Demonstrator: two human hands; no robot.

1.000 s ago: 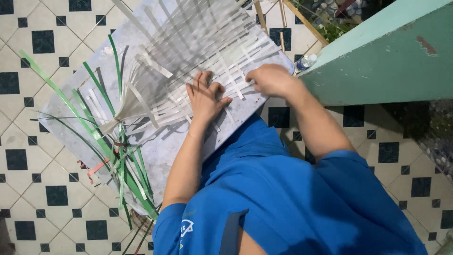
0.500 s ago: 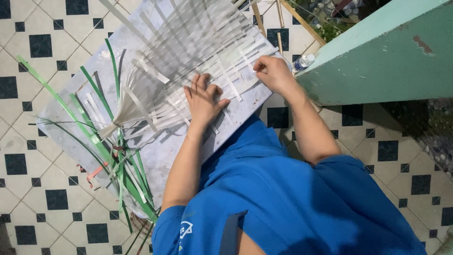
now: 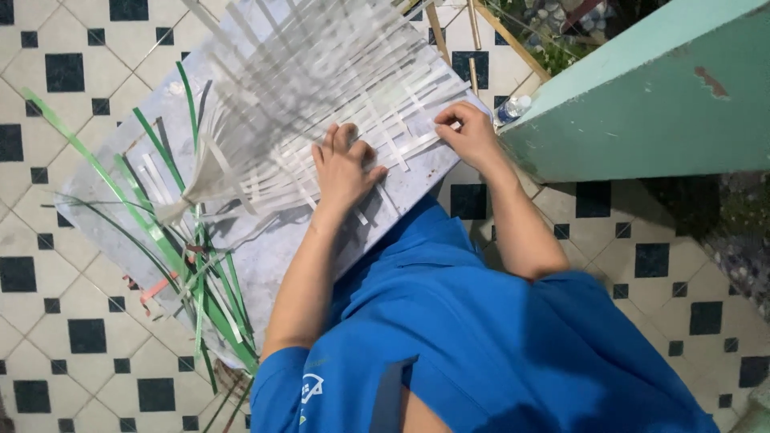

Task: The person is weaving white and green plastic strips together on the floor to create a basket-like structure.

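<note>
In the upper middle of the frame a flat mat of woven white plastic strips (image 3: 337,104) lies on a grey rectangular board (image 3: 265,273). The left hand (image 3: 345,168) presses flat on the weave, fingers spread. The right hand (image 3: 469,136), right of it, pinches one white strip's end. Loose green plastic strips (image 3: 160,232) fan out at lower left.

Glossy white plastic strips (image 3: 353,104) on matt board (image 3: 281,256).

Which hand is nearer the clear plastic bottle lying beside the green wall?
Right. The right hand pinches white strips just left of the clear plastic bottle; the left hand presses the woven white strips farther away.
</note>
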